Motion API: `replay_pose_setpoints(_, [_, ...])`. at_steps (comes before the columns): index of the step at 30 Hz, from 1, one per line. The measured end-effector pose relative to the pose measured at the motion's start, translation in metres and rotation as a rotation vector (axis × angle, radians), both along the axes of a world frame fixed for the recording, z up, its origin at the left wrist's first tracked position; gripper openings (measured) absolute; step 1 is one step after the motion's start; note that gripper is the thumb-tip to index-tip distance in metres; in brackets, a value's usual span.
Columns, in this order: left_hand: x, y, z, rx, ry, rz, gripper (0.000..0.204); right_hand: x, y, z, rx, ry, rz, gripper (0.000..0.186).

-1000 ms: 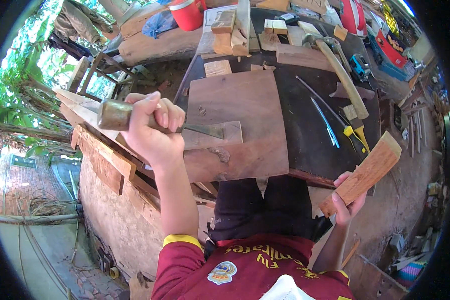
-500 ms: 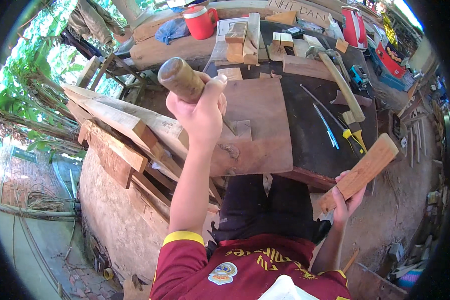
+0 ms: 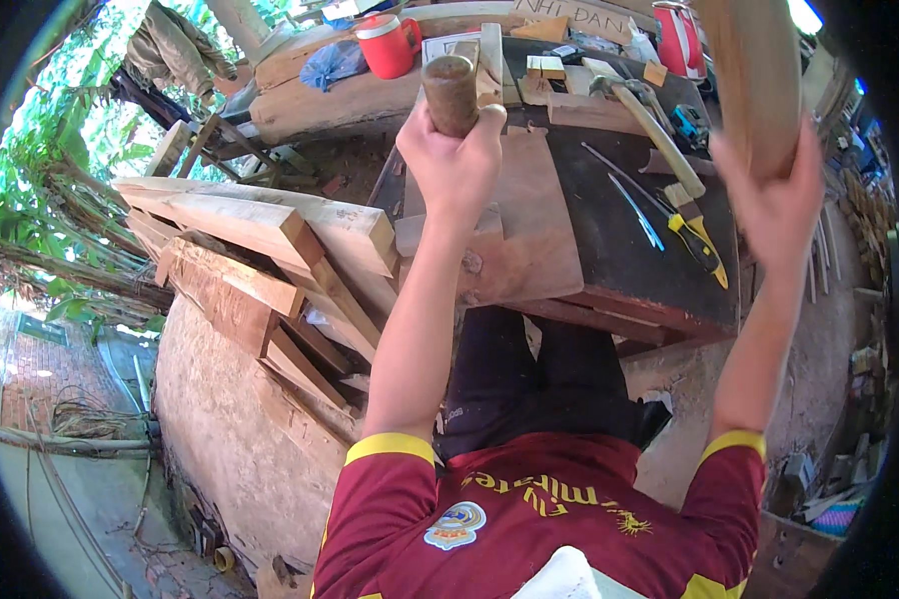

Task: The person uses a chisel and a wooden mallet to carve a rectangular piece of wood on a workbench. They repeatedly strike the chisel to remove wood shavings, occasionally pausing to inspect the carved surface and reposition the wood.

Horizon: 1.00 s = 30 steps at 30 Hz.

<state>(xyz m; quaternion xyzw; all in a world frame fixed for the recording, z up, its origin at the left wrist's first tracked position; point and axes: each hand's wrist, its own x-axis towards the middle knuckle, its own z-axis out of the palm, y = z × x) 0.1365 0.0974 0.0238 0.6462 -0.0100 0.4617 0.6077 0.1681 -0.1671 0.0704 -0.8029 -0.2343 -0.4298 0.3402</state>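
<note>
My left hand [image 3: 456, 170] is wrapped round the thick wooden handle of a chisel [image 3: 449, 95], held upright over a flat brown board [image 3: 531, 245] at the table's near left. The blade is hidden behind my hand and forearm. A thin small piece of wood [image 3: 487, 226] lies on the board beside that forearm. Raised high at the right, my right hand [image 3: 779, 210] grips the lower end of a thick wooden bar [image 3: 754, 85]. Both hand and bar are somewhat blurred, and the bar's top runs out of the picture.
On the dark table [image 3: 614, 240] lie a yellow-and-black screwdriver [image 3: 697, 245], blue pens [image 3: 641, 218] and a wooden-handled hammer [image 3: 659, 135]. Wood offcuts [image 3: 594, 112] and a red mug [image 3: 386, 48] are farther back. Long beams [image 3: 300, 225] lean at the left.
My right hand has lifted the wooden bar from low beside the table to high at the right. The chisel in my left hand has shifted right and stands more upright.
</note>
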Motion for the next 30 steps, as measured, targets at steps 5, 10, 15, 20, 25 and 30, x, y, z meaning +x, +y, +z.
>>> replay_pose_setpoints(5, [0.007,0.0,0.0,-0.021,0.03,-0.013,0.005,0.002,0.063,0.073,-0.05,0.018,0.34,0.07])
replay_pose_setpoints(10, [0.01,0.004,-0.001,0.007,0.049,-0.012,0.008,-0.008,0.071,0.073,-0.666,-0.212,0.27,0.078])
replay_pose_setpoints(15, [0.015,-0.013,-0.001,0.018,0.009,-0.044,0.011,-0.013,0.056,0.089,-0.157,-0.091,0.369,0.066])
replay_pose_setpoints(20, [0.022,0.007,-0.011,0.08,0.04,0.036,0.01,0.022,0.051,0.045,-0.67,-0.515,0.333,0.067])
replay_pose_setpoints(25, [0.014,-0.008,-0.006,0.037,-0.081,0.054,0.014,0.031,0.015,0.02,-0.284,0.006,0.185,0.063])
replay_pose_setpoints(30, [0.021,-0.009,-0.012,0.212,0.09,0.141,0.026,0.04,-0.029,0.022,-0.129,0.274,0.083,0.067])
